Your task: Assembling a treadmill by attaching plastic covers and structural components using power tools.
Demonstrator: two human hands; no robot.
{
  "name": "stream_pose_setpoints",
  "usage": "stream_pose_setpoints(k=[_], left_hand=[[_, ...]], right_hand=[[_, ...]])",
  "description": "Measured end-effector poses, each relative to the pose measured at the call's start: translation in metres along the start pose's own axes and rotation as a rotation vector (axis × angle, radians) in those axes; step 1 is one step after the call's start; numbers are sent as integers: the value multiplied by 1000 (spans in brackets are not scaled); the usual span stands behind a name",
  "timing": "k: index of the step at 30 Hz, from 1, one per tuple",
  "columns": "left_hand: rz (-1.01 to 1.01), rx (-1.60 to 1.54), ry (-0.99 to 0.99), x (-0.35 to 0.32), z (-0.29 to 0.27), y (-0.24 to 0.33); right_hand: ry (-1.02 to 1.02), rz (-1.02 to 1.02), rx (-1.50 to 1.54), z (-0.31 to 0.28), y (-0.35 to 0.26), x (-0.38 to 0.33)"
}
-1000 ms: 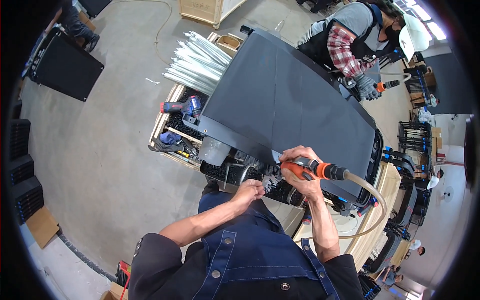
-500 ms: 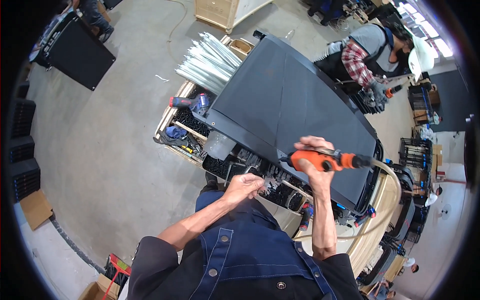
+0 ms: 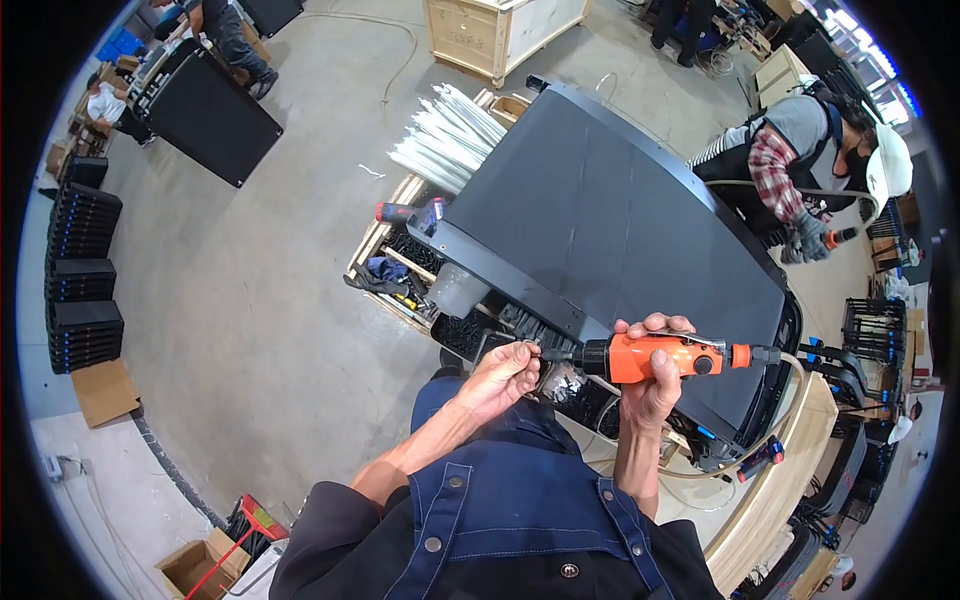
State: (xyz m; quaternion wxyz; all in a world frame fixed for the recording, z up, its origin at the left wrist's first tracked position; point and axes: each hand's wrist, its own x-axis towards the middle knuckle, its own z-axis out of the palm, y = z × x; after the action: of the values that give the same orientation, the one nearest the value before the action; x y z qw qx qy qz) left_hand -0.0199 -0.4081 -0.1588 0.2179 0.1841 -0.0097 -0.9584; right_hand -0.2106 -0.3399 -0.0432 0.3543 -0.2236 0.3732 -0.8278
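My right hand [image 3: 652, 372] grips an orange and black air screwdriver [image 3: 655, 357] held level, its tip pointing left; a pale hose runs from its right end. My left hand [image 3: 503, 375] is pinched at the tool's tip, fingers closed on something small that I cannot make out. Both hands hover just below the near edge of a large dark panel [image 3: 610, 230] lying flat in front of me. Under that edge a rack holds black parts [image 3: 470, 330].
A person in a white hard hat [image 3: 890, 160] and plaid sleeves works at the panel's far right with another tool. White tubes [image 3: 445, 135] lie at the panel's far left. A wooden crate [image 3: 500, 30], a black panel [image 3: 205, 110] and stacked black trays [image 3: 85, 290] stand around.
My right hand has brought the screwdriver from tilted to level and a little lower. My left hand has risen to the tool's tip. The view has shifted slightly.
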Motion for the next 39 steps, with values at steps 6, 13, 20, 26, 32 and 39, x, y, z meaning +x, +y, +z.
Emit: stream_pose_setpoints(k=[6,13,20,26,32,39], left_hand=[[238,483,181,-5,7,35],[-7,647,144,8,-17,125],[-20,-328,120,49,-31,152],[-72,-390,185,54,-29,173],[611,770,525,10,-1,218],[1076,1524,-199,12,131,283]], right_hand=[[139,48,55,17,28,0],[95,17,-134,70,80,26],[-234,-121,-481,153,139,62],[-399,-66,-559,181,178,87],[-691,42,-740,193,194,107],[-200,585,93,203,201,98]])
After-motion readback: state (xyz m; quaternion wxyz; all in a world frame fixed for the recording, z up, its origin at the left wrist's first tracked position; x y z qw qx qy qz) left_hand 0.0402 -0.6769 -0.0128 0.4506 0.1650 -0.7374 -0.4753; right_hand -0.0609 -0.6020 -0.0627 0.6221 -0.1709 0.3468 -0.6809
